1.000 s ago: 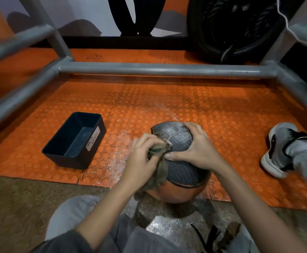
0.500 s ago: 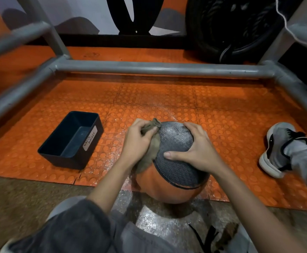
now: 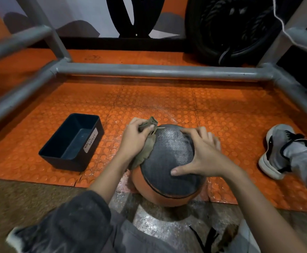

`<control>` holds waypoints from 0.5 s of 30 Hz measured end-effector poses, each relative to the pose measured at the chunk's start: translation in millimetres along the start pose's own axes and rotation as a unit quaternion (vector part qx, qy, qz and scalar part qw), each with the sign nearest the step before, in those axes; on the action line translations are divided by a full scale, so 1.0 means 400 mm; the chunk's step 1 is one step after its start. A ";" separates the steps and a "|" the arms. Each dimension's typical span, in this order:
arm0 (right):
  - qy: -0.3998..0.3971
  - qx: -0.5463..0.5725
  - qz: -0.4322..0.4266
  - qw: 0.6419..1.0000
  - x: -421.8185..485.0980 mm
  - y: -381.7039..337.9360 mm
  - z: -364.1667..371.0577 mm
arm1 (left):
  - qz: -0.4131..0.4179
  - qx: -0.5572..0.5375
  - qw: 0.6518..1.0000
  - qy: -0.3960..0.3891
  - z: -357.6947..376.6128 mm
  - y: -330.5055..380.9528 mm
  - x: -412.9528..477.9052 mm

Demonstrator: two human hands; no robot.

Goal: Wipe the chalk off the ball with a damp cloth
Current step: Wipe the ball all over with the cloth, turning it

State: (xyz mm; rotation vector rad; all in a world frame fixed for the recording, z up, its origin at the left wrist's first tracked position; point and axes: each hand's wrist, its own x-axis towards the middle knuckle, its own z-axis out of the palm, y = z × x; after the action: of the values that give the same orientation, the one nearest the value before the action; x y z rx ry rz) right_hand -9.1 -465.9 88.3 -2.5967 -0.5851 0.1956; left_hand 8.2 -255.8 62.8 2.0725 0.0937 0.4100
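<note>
Two hands share the work here. The left hand (image 3: pixel 133 141) grips a bunched olive cloth (image 3: pixel 146 150), its fingers (image 3: pixel 140 124) curled tight round the wad and pressing it against the upper left flank of the ball (image 3: pixel 167 172). The right hand (image 3: pixel 202 157) lies spread over the top right, fingers (image 3: pixel 191 132) wide and nearly straight with the thumb across the crown. It holds nothing and most likely serves to stop the ball rolling under the rubbing.

The ball sits on the floor between the person's legs, at the near edge of the orange studded mat (image 3: pixel 167 99). Its lower part is orange. The upper panel is dark grey and finely textured, and a pale chalky haze (image 3: pixel 174 141) across the top suggests the wiping is only partly done.

A black bin labelled "WASTE BASKET" (image 3: pixel 89 152) stands on the mat to the left, near the ball but apart from it. A grey shoe (image 3: pixel 276 150) rests well to the right, inside the grey pipe frame (image 3: pixel 158 71).
</note>
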 end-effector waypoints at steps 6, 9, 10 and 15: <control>0.001 0.062 -0.003 0.998 0.008 -0.023 0.053 | 0.018 0.018 0.992 -0.128 -0.016 0.037 0.020; 0.006 0.075 0.009 0.997 0.027 -0.017 0.042 | 0.128 0.029 0.978 -0.164 -0.039 0.059 -0.039; 0.008 0.081 0.007 0.997 0.032 -0.015 0.040 | 0.157 0.052 0.971 -0.174 -0.043 0.066 -0.063; -0.003 0.082 -0.024 0.996 0.029 -0.009 0.030 | 0.212 0.096 0.956 -0.179 -0.042 0.079 -0.074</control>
State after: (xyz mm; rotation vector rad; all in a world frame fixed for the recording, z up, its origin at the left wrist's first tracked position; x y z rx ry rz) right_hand -2.9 -453.1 78.8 -2.4220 -0.6074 0.2247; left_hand -28.4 -265.3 90.0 2.3249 -0.5566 0.2816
